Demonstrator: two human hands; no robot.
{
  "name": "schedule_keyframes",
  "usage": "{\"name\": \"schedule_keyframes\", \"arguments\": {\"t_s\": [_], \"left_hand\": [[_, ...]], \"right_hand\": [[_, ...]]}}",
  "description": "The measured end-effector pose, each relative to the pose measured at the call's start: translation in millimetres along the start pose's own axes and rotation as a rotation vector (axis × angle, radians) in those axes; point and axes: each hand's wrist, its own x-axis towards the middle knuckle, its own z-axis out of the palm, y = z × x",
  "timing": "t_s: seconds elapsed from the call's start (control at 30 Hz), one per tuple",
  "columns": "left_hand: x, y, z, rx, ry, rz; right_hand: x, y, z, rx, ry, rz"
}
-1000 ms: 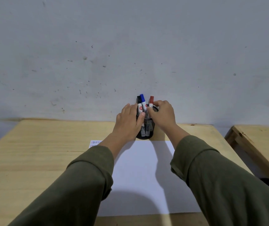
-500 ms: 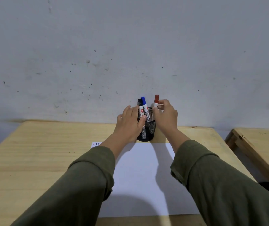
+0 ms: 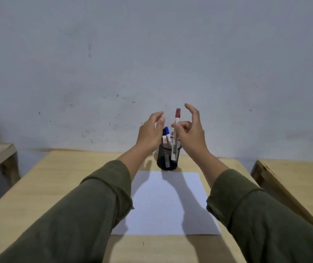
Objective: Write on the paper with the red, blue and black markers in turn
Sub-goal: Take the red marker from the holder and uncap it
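right hand fingers (image 3: 176, 127): pinch the red marker (image 3: 175, 133), now lifted almost clear of the mesh holder (image 3: 168, 158) at frame centre, cap up
left hand (image 3: 149, 134): has let go of the holder, fingers loosely spread, holding nothing
blue marker (image 3: 167, 130), black marker (image 3: 164, 138): still in holder
paper (image 3: 171, 202): blank on worktop (image 3: 47, 186), below centre
meaning: red drawn first; uncapping likely next

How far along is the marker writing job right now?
Early. Done: the red marker is out of the mesh cup, pinched by the right hand, cap on. The left hand hovers open beside the cup. Left: the paper looks blank, and the blue marker and black marker sit in the cup.
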Motion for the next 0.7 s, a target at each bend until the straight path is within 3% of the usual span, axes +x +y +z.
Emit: {"name": "schedule_keyframes", "arguments": {"t_s": [0.23, 0.37, 0.53, 0.7], "left_hand": [[-51, 22, -28, -0.304, -0.181, -0.163], [-76, 22, -36, -0.358, -0.094, -0.268], [-87, 24, -50, -0.438, 0.132, -0.480], [-97, 34, -51, -0.490, 0.125, -0.478]], "right_hand": [[-72, -26, -5, 0.134, -0.221, 0.124], [-95, -44, -15, 0.234, -0.290, 0.218], [-105, -55, -30, 0.504, -0.388, 0.358], [-110, -57, -30, 0.688, -0.287, 0.352]]}}
